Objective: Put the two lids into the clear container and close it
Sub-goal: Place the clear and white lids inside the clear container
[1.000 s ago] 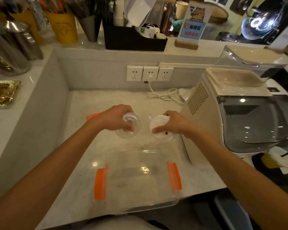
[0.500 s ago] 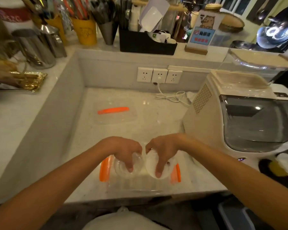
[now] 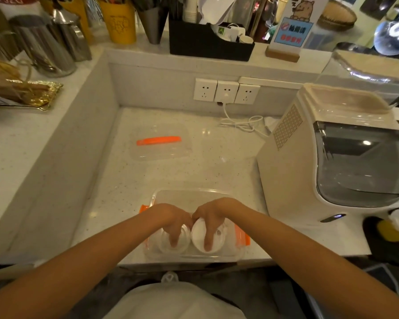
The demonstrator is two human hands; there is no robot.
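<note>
The clear container (image 3: 189,194) with orange side clips (image 3: 241,236) sits open at the counter's near edge. Both my hands reach down inside it, side by side. My left hand (image 3: 171,218) grips a clear domed lid (image 3: 183,246) at the left of the container. My right hand (image 3: 213,215) grips a white lid (image 3: 197,236) at the right, fingers spread over its top. The container's own cover (image 3: 161,143), clear with an orange strip, lies flat farther back on the counter.
A cream machine (image 3: 332,157) with a dark window stands close to the right of the container. A white cable (image 3: 240,123) runs from wall sockets (image 3: 226,90). Raised ledges with steel jugs (image 3: 44,47), cups and a black organiser (image 3: 207,42) surround the counter.
Both hands carried the lids from mid-counter toward me and down into the container. Since half a second ago they sit slightly lower inside it.
</note>
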